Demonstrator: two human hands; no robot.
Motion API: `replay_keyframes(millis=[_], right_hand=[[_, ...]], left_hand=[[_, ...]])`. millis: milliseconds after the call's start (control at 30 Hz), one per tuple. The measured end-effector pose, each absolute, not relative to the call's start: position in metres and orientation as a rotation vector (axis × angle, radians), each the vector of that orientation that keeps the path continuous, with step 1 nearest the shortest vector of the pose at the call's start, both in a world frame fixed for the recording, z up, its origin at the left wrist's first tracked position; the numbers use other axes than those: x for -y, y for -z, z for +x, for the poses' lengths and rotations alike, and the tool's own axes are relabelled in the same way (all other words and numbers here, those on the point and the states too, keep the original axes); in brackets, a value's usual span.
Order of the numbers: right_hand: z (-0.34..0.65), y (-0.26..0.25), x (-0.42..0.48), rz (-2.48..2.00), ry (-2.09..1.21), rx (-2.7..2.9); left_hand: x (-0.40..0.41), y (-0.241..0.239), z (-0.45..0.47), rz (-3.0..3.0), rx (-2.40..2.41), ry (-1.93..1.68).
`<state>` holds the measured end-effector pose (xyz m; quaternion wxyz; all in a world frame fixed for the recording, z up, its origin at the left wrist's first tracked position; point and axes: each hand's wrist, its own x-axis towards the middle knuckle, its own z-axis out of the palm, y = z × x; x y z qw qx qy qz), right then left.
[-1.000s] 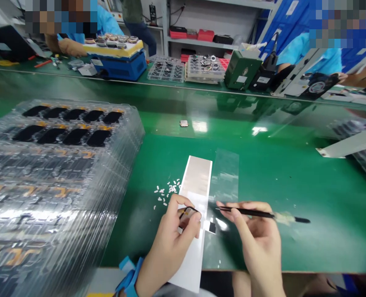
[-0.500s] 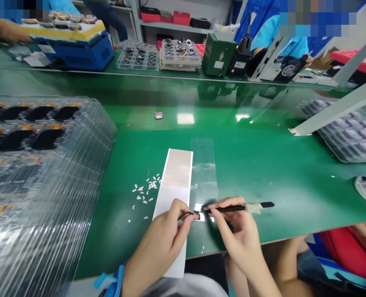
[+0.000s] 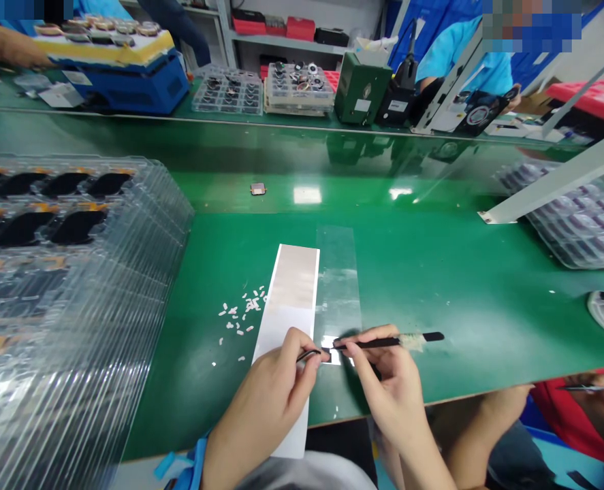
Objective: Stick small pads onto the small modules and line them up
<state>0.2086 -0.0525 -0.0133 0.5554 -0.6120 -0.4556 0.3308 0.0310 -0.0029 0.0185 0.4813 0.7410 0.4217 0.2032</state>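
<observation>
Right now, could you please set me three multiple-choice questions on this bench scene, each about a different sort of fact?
1. Where do the small white bits lie relative to the white strip?
A) Left of it
B) Right of it
C) Beyond its far end

2. What colour are the tweezers in the right hand?
A) Red
B) Yellow
C) Black

3. What state is the clear film in?
A) Rolled up
B) Flat on the green mat
C) Folded in half

Answers:
1. A, the bits are scattered beside the strip's left edge.
2. C, the shaft shows black, with a pale wrap.
3. B, the mat shows through it.
</observation>
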Motion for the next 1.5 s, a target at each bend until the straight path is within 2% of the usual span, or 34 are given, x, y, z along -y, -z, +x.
replay_keyframes(millis=[233,500,967,1500], right_hand=[[0.206,0.011,0.052,-1.362,-0.836,0.942],[0.208,0.013,0.054,-1.437,-0.777,1.083],[0.206,0.014,0.053,-1.427,-0.784,1.013],[0.207,-0.002,0.05,-1.258,-0.807,0.843]], left_hand=[[0.005,-0.016,0.029,1.756,-1.025,-0.487],[0.002,-0.018,0.03,1.712,-1.022,-0.491],[0.001,-0.021,0.031,1.735,-1.022,-0.476],[0.003,-0.021,0.025,1.599,-1.024,-0.756]])
